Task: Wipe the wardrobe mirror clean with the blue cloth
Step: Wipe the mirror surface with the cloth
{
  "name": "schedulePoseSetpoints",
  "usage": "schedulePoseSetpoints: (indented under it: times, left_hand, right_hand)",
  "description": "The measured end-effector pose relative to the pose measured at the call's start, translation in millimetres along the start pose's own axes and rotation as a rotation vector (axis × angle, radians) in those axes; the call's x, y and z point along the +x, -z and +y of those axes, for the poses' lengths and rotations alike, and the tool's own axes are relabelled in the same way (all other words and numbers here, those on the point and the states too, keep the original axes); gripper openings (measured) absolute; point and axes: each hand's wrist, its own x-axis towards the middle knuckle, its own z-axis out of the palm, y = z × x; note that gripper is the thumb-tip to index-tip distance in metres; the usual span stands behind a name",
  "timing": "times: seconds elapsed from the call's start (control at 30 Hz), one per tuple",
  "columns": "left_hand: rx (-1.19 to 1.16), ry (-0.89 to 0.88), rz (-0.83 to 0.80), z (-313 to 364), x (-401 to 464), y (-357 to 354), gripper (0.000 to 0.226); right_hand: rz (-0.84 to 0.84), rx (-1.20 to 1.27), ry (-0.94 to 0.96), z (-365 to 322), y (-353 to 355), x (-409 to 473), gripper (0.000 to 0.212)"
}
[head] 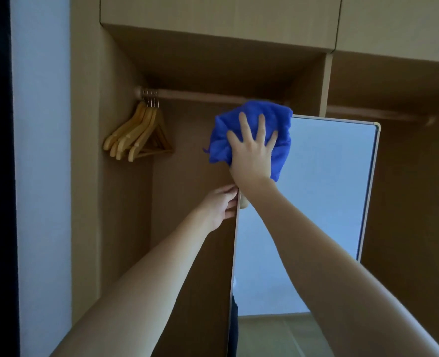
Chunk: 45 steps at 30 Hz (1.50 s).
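Observation:
The tall framed mirror [324, 191] stands inside the open wardrobe, turned slightly so its left edge faces me. My right hand [251, 153] lies flat with spread fingers on the blue cloth [254, 117], pressing it against the mirror's upper left corner. The cloth bunches around the hand and overhangs the mirror's left edge. My left hand [222, 204] grips the mirror's left edge just below, fingers curled round the frame; the thumb is hidden behind it.
Several wooden hangers [138, 136] hang on the clothes rail [200, 95] at the left of the wardrobe. Upper cupboard doors [218, 11] close off the top. A pale wall [40, 150] runs down the left side.

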Motion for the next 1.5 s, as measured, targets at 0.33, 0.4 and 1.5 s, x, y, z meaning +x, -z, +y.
schedulePoseSetpoints:
  times: [0.33,0.4,1.5]
  left_hand:
    - [0.081,-0.027,0.048,-32.6,-14.7,3.4,0.030]
    - [0.047,-0.018,0.065,-34.3,-21.5,0.2,0.022]
    - [0.206,0.246,0.047,-122.8,-29.0,30.2,0.038]
  right_hand:
    - [-0.013,0.159,-0.034,-16.2,-29.3,-109.5,0.041]
    - [0.020,0.218,-0.062,-18.3,-19.3,-103.1,0.043]
    - [0.077,0.194,0.034,-34.4,-3.4,-57.5,0.043]
